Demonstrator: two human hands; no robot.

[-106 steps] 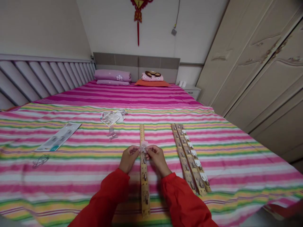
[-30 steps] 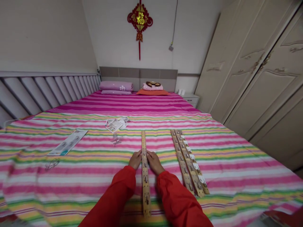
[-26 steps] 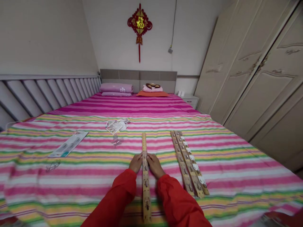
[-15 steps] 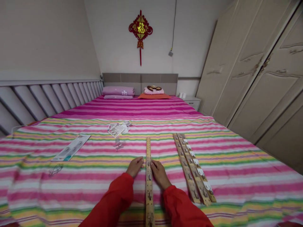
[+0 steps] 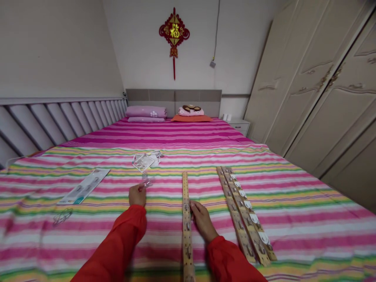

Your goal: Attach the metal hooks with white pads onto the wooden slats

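Note:
A long wooden strip [image 5: 185,219] with several small metal hooks lies lengthwise on the striped bedspread [image 5: 88,219]. My right hand [image 5: 200,219] rests beside the strip's right edge, fingers touching it, partly curled. My left hand [image 5: 137,194] has reached out to the left and its fingertips pinch at a small clear hook [image 5: 147,180] lying on the cover. Both arms wear red sleeves.
Two more wooden strips [image 5: 245,217] with white-backed hooks lie to the right. Opened clear packaging [image 5: 145,159] sits further back, a flat card pack [image 5: 84,186] at the left, a loose clear piece [image 5: 62,217] near it. Pillows [image 5: 146,112], a slatted rail and a wardrobe [image 5: 323,90] surround the bed.
My left hand left the strip and moved left and forward to the clear hook. My right hand stayed at the strip. The view shifted slightly.

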